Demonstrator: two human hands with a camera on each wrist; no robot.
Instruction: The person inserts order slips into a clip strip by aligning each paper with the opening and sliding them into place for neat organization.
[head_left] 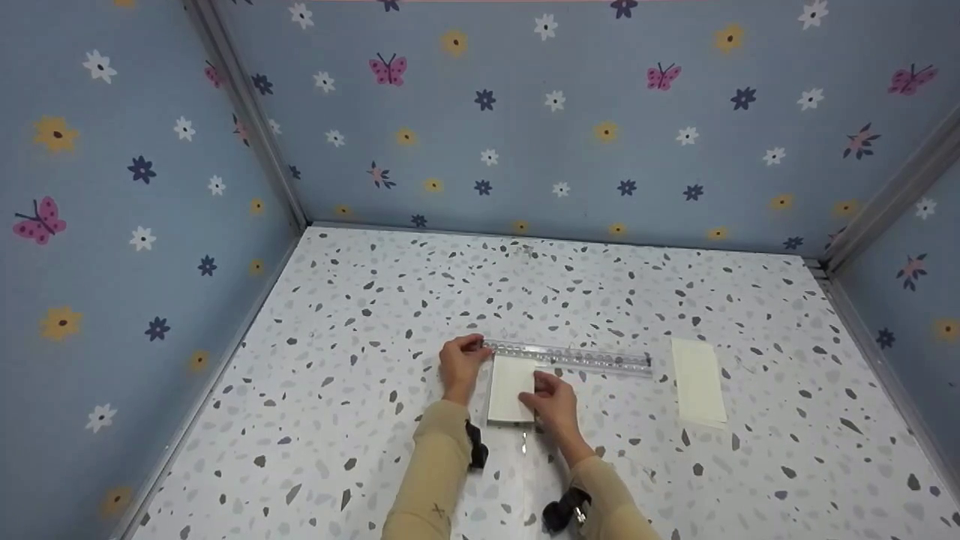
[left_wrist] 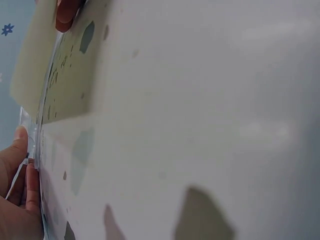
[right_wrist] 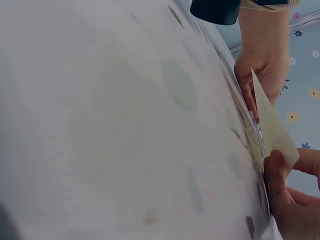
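A cream sheet of paper [head_left: 512,390] stands tilted up from the counter [head_left: 345,390], its far edge at the left part of a clear ruler [head_left: 577,358]; whether it overlaps the ruler is hard to tell. The right hand [head_left: 553,405] pinches the sheet's right edge, covering part of it. The left hand [head_left: 460,366] grips the ruler's left end, which its fingers hide. The ruler's markings are too small to read. Well to the right lies more cream paper [head_left: 697,381], its sheet count unclear. Both sleeves [head_left: 431,472] are cut off by the lower border.
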